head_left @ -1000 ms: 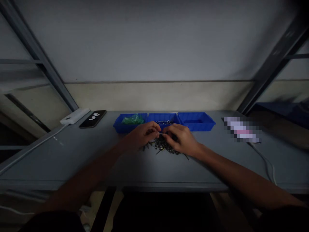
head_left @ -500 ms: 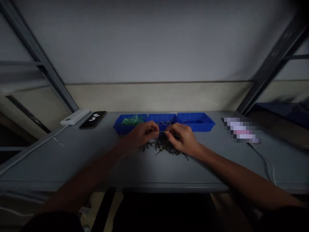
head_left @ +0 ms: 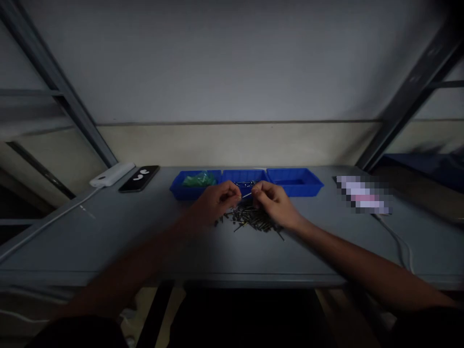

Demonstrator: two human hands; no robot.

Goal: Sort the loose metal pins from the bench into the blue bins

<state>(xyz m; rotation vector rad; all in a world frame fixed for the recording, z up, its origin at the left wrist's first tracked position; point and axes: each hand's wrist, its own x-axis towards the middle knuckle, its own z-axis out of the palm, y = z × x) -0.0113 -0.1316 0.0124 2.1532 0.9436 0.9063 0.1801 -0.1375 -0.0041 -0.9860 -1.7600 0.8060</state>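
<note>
A heap of small dark screws (head_left: 250, 220) lies on the grey table (head_left: 108, 232), in front of three blue trays. My left hand (head_left: 216, 203) and my right hand (head_left: 273, 203) hover just above the heap, fingertips pinched together facing each other. A thin pale screw (head_left: 247, 195) shows between the two pinches. The left tray (head_left: 183, 189) holds green pieces (head_left: 198, 180). The middle tray (head_left: 244, 178) holds several metal pieces. The right tray (head_left: 295, 182) looks bare inside.
A black phone (head_left: 139, 178) and a white power bank (head_left: 111, 174) with its cable lie at the back left. A blurred-out object (head_left: 362, 195) and a white cable (head_left: 398, 241) are at the right. Metal shelf struts rise on both sides.
Both hands have lifted a little off the heap and drawn their fingertips together over its far edge; the right hand rose from resting on the screws.
</note>
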